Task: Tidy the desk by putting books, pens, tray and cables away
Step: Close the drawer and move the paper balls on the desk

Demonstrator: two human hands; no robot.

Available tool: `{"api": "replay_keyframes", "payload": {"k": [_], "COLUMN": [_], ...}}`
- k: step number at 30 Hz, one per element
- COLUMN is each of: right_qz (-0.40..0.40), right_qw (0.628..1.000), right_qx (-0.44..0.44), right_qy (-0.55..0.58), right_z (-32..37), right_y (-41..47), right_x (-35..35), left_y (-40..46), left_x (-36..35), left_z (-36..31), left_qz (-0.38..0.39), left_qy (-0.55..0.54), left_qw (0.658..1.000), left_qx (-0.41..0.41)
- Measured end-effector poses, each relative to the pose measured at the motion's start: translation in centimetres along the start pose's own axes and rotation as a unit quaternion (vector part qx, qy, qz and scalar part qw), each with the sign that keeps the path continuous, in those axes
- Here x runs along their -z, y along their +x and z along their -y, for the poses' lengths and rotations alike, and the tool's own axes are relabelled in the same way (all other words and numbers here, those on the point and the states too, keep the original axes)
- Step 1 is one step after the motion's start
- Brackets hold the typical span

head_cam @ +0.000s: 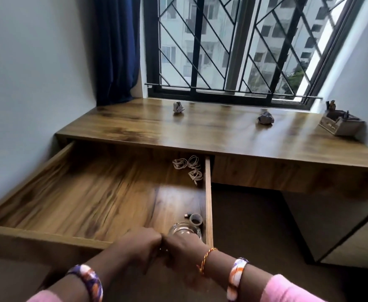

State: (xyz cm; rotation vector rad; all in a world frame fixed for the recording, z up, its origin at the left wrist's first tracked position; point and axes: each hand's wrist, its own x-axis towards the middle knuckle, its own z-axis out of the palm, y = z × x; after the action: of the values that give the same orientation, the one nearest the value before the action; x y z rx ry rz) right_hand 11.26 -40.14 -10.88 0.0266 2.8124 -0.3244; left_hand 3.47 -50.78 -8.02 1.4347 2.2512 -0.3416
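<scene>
The wide wooden drawer [87, 192] under the desk top [200, 131] stands pulled far out. White coiled cables [188, 167] lie at its back right. A clear glass tray [184, 232] sits in its front right corner, just behind my right hand. My left hand [138, 247] and my right hand [182, 250] touch each other, both with fingers curled over the drawer's front panel [37, 238]. A wooden pen holder [340, 124] stands at the desk's far right with dark items sticking up in it.
Two crumpled paper balls [178, 107] [265, 118] lie on the desk near the barred window [233, 46]. A small ring-shaped object [195, 219] and a tiny dark plug [188, 214] lie in the drawer. A blue curtain [115, 51] hangs at the left; walls close both sides.
</scene>
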Motion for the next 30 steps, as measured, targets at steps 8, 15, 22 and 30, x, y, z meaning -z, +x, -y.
{"api": "replay_keyframes", "payload": {"k": [8, 15, 22, 30], "right_qz": [-0.097, -0.173, -0.163, -0.320], "right_qw": [0.995, 0.983, 0.980, 0.938], "right_qx": [-0.019, -0.066, -0.113, -0.054], "right_qy": [0.027, -0.012, 0.015, -0.121], "right_z": [-5.9, -11.8, -17.7, -21.2], "right_y": [5.2, 11.1, 17.5, 22.1], "right_x": [3.2, 6.9, 10.3, 10.5], "left_y": [6.2, 14.5, 23.7, 26.4], "left_x": [2.3, 8.3, 14.4, 13.9], "left_z": [4.3, 8.7, 12.4, 13.4], "left_qz": [-0.129, -0.257, -0.132, -0.264], "left_qy": [0.150, 0.114, 0.125, 0.044], "left_qw": [0.980, 0.959, 0.979, 0.954], "left_qx": [0.000, 0.027, 0.088, 0.133]}}
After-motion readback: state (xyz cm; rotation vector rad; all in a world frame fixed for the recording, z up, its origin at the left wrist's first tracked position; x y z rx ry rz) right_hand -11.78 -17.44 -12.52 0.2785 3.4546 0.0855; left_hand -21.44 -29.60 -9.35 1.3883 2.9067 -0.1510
